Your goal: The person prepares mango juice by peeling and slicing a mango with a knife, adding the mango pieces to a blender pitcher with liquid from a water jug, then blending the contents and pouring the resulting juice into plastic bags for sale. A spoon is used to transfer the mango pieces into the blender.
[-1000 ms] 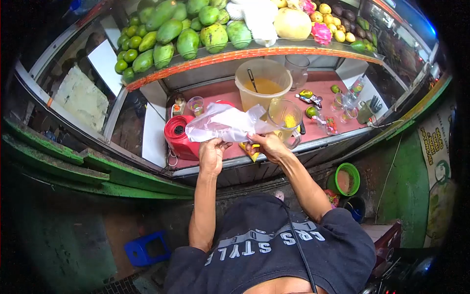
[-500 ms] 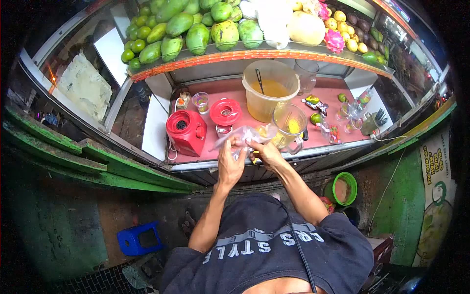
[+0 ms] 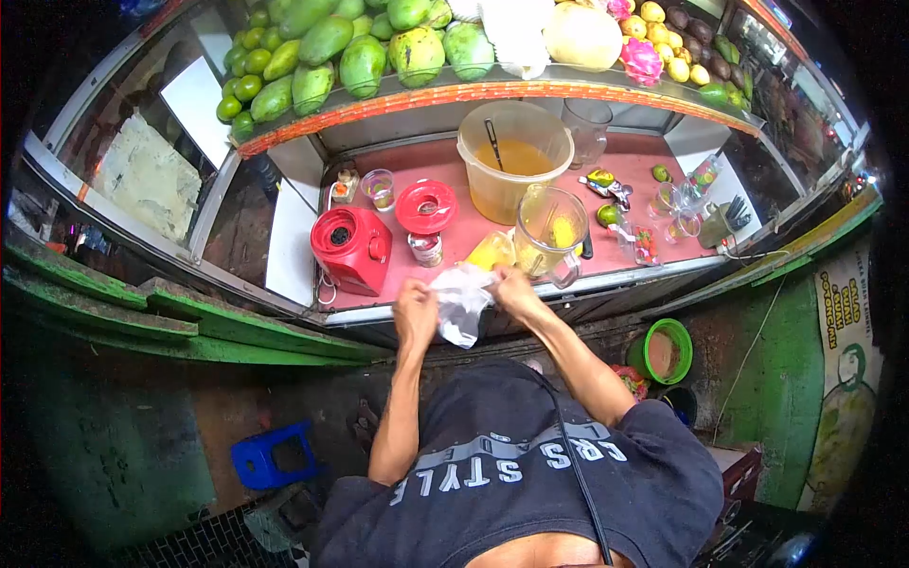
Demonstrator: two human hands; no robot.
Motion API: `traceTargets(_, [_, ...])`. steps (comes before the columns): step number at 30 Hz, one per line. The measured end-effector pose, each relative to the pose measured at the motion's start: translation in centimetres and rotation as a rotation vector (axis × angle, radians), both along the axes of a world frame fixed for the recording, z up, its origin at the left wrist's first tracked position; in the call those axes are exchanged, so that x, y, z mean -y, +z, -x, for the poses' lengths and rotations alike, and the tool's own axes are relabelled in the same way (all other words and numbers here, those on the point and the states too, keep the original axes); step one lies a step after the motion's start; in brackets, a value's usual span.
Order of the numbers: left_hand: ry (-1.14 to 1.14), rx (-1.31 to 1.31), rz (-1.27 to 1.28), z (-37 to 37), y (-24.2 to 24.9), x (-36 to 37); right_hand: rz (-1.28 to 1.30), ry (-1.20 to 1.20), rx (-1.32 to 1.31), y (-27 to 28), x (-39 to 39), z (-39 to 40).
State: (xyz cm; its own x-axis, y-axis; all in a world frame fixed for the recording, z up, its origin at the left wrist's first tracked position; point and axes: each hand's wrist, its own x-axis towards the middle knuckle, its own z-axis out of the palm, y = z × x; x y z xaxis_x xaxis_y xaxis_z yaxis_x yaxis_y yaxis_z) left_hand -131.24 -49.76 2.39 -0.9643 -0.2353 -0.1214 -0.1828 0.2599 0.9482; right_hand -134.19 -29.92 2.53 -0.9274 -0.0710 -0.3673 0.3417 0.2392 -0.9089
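Observation:
A thin clear-white plastic bag (image 3: 461,301) hangs between my two hands at the front edge of the counter. My left hand (image 3: 416,312) has its fingers closed on the bag's left side. On its right side, my right hand (image 3: 512,289) pinches the bag near the rim. Just behind the hands lies a yellow packet (image 3: 491,252), with a clear blender jug (image 3: 549,232) to its right holding yellow pieces. A can (image 3: 426,250) stands behind my left hand, partly under a round red lid (image 3: 426,206).
A red blender base (image 3: 348,251) stands left on the pink counter (image 3: 407,176). Behind the jug is a large bucket (image 3: 514,161) of orange liquid. Fruit fills the shelf above. Plastic cups (image 3: 674,213) stand right. Below are a blue stool (image 3: 275,456) and a green bucket (image 3: 663,351).
My hands have moved apart, the left one leftward and down. The bag, bunched up before, is now spread and hangs lower between them. The yellow packet and can are more exposed.

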Motion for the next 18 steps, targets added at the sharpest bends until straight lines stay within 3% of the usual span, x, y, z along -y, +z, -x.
traceTargets(2, [0.224,-0.070,0.316,0.3,0.0,1.8,-0.057,-0.262,-0.137,0.6,-1.3,0.6])
traceTargets(3, [0.195,0.115,0.419,-0.4,1.4,2.0,-0.298,-0.230,-0.236,-1.3,-2.2,1.8])
traceTargets(4, [0.199,0.118,0.417,-0.8,1.9,1.5,-0.300,-0.226,-0.235,-0.7,-2.0,1.7])
traceTargets(6, [0.034,-0.510,0.698,-1.9,1.9,0.1,-0.513,-0.005,-0.421,1.5,-1.0,1.2])
traceTargets(7, [-0.168,-0.285,0.696,-2.6,1.7,-0.3,-0.519,0.119,-0.409,1.6,-0.4,1.1])
traceTargets(8, [-0.192,-0.418,0.896,-3.1,2.2,-1.1,-0.523,0.242,-0.400,1.7,0.1,1.2])
traceTargets(10, [-0.346,-0.146,0.567,-1.9,0.6,-0.4,-0.292,0.504,-0.301,1.6,0.3,1.3])
traceTargets(11, [-0.346,-0.152,0.568,-1.9,-0.2,0.1,-0.294,0.501,-0.307,1.7,0.5,1.1])
traceTargets(13, [-0.173,-0.239,0.469,-2.1,-1.4,1.0,0.029,0.129,-0.119,2.0,0.8,0.9])
traceTargets(14, [-0.172,-0.239,0.464,-1.9,-1.8,1.4,0.024,0.131,-0.119,0.3,0.8,1.9])
traceTargets(16, [-0.187,-0.274,0.447,-2.5,-2.5,2.1,-0.655,-0.072,-0.383,-3.5,1.3,3.7])
traceTargets(18, [-0.190,-0.250,0.400,-2.8,-3.0,2.5,-0.536,-0.082,-0.232,-3.9,2.4,3.8])
